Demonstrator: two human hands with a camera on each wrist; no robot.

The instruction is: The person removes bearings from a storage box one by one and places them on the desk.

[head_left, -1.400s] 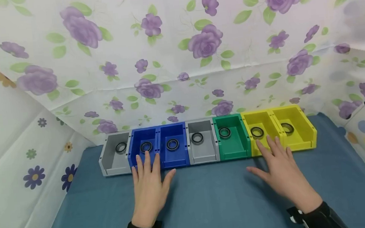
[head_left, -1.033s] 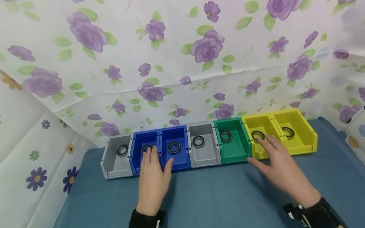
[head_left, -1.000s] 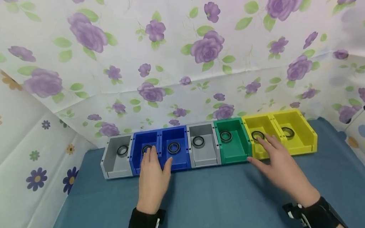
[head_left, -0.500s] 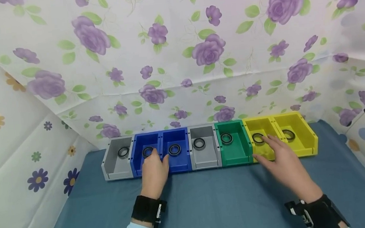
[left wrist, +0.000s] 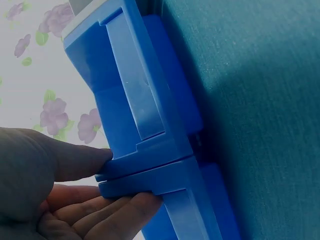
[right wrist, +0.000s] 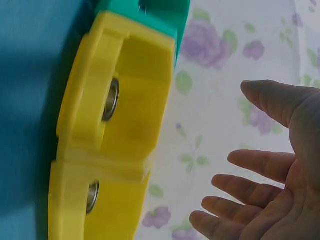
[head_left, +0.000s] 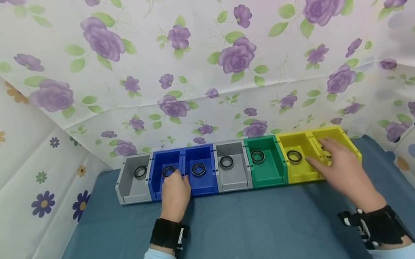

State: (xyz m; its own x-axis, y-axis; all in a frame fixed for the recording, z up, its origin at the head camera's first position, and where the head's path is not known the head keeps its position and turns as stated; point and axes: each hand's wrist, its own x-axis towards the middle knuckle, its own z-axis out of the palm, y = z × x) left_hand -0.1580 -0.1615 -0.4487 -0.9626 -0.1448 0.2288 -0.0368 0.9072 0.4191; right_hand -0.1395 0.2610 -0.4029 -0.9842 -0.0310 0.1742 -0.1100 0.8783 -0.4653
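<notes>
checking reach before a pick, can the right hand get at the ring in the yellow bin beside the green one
Probably yes: the right hand is empty and looks close to the ring; nothing covers it in the head view, and the yellow bin is open at the top.

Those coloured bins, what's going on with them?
Someone is working at a row of seven bins on a blue cloth, each with one dark ring inside. The left hand pinches the adjoining walls of the two blue bins. The right hand is over the yellow bins, holding nothing. No ring is in either hand.
</notes>
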